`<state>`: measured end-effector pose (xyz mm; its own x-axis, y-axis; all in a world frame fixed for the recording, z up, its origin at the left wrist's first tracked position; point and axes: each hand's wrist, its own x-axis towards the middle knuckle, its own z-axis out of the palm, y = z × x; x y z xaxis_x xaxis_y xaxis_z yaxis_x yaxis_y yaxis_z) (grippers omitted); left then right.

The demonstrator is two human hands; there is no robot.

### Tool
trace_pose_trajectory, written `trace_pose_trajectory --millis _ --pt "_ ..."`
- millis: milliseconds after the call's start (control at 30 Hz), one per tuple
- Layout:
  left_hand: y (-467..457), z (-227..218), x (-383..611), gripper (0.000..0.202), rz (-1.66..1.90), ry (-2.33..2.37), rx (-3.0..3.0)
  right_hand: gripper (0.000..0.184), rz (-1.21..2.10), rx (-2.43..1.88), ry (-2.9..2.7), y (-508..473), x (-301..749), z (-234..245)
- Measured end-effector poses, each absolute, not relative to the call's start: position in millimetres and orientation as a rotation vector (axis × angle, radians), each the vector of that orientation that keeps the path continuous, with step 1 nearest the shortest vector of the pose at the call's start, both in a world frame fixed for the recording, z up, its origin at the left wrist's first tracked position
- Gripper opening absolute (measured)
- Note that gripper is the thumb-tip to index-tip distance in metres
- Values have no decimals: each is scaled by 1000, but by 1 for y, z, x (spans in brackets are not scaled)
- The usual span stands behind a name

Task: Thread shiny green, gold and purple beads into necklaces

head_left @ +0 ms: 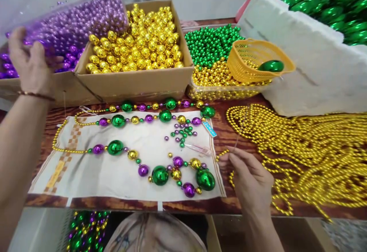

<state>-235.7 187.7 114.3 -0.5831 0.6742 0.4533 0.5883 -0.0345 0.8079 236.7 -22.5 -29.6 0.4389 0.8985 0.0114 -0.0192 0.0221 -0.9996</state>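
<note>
My left hand (33, 61) reaches over the box of large purple beads (69, 59) at the upper left. Its fingers are apart, the tips partly hidden. At the right edge of the white cloth (94, 172), my right hand (252, 179) pinches the end of a gold bead string (223, 154); a thin line, thread or needle, rises from the fingertips. On the cloth lies a necklace (115, 147) of green, purple and gold beads, its right end curled into a loop. Above it runs another beaded length (118, 120).
Small loose beads (183, 131) lie on the cloth near a clear tube (197, 149). Behind stand a carton of gold beads (134, 82), a yellow basket (237, 67) and a white foam box (309, 72) of green beads. Gold strands (315, 156) cover the right side.
</note>
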Motion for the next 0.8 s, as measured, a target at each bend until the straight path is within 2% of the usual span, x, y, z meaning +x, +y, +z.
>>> trace_pose_trajectory --millis 67,133,200,233,367,500,567,700,800 --pt "156 97 -187 30 1711 1599 1352 21 923 -1359 -917 -23 233 -31" --pt "124 68 -135 16 1484 1265 1146 20 967 -1365 -969 -24 230 -32" --pt "96 34 -90 16 1335 1143 879 18 981 -1362 -1002 -27 227 -32" --pt "85 18 -72 23 1207 1104 789 17 980 -1358 -1008 -28 227 -32" --pt "61 -21 -27 34 1093 1020 623 16 933 -1372 -971 -35 233 -33" --pt "56 -23 -14 47 1153 1012 564 17 865 -1360 -909 -39 240 -37" --pt "55 -22 -14 47 1141 1040 583 17 862 -1352 -895 -39 241 -39" --pt "56 -32 -22 40 1049 1162 848 17 882 -1331 -912 -39 239 -42" --pt "60 -45 -33 40 938 1434 1346 18 896 -1329 -931 -40 240 -44"
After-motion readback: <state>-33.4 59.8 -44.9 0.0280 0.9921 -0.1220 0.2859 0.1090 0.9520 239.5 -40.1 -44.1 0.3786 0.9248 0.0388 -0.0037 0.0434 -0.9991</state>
